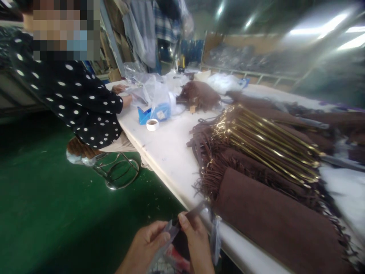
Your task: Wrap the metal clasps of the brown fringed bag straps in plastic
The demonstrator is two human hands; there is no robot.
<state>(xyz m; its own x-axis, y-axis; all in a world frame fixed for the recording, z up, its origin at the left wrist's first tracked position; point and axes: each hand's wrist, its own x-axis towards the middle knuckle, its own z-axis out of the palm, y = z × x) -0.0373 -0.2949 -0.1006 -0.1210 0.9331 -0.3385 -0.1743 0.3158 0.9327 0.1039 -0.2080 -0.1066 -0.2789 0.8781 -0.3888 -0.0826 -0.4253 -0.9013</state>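
Low in the view, past the table's near edge, my left hand pinches a strip of clear plastic film. Close beside it, my right hand has thumb and fingers closed on a dark brown strap, which runs up toward the fringed brown suede-like pieces on the table. The strap's end between my hands is partly hidden by my fingers. Another plastic-wrapped piece hangs down just right of my right hand. Nearest on the table lies a large brown fringed piece.
Gold metal chains lie in a bundle over the brown pieces. Farther along the white table are a blue tape dispenser, a white tape roll and plastic bags. A person in a polka-dot top sits at the left.
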